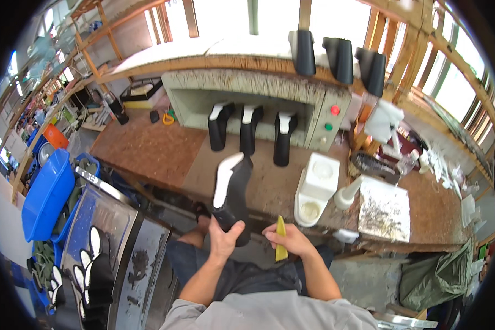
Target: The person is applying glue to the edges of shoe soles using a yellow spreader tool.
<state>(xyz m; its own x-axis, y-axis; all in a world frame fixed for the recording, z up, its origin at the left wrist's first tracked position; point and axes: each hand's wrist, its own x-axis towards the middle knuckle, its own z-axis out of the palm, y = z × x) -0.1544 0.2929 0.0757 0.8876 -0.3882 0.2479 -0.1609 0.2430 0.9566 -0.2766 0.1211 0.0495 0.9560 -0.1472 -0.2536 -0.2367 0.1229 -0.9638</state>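
Clamped at its near end by the left hand (pixel 224 240), a white-soled black boot (pixel 237 191) is held at the workbench's (pixel 143 147) near edge; a flat yellow tool (pixel 281 252) is pinched in the right hand (pixel 293 240). Sole work seems in hand; next, a steadied boot is probably called for.

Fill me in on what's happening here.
A person's left hand grips a black boot with a white sole, held upside down. The right hand holds a yellow tool, apart from the boot. Three similar boots stand upended by the pale cabinet; more lie at the person's left.
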